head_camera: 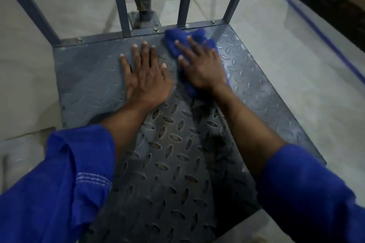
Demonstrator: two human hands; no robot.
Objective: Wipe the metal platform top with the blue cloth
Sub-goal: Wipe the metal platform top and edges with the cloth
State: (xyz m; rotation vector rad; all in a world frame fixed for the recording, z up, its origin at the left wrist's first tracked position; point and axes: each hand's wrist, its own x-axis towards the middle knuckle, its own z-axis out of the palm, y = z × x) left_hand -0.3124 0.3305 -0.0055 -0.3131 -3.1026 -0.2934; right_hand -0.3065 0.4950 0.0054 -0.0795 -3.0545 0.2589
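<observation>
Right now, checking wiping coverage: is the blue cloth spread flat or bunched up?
Bunched. The blue cloth sits crumpled under the right hand, lumps showing past the fingers.

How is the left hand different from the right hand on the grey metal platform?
The left hand lies flat and bare on the grey tread-plate metal platform, fingers spread; the right hand presses on the crumpled blue cloth. The left hand is nearer the platform's middle, the right nearer the back rail. Both are palm-down, with blue sleeves.

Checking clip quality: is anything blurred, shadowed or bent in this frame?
Head view: right hand and blue cloth are motion-smeared; left hand is sharper; a dark shadow covers the near platform; the wide lens splays the rail bars.
</observation>
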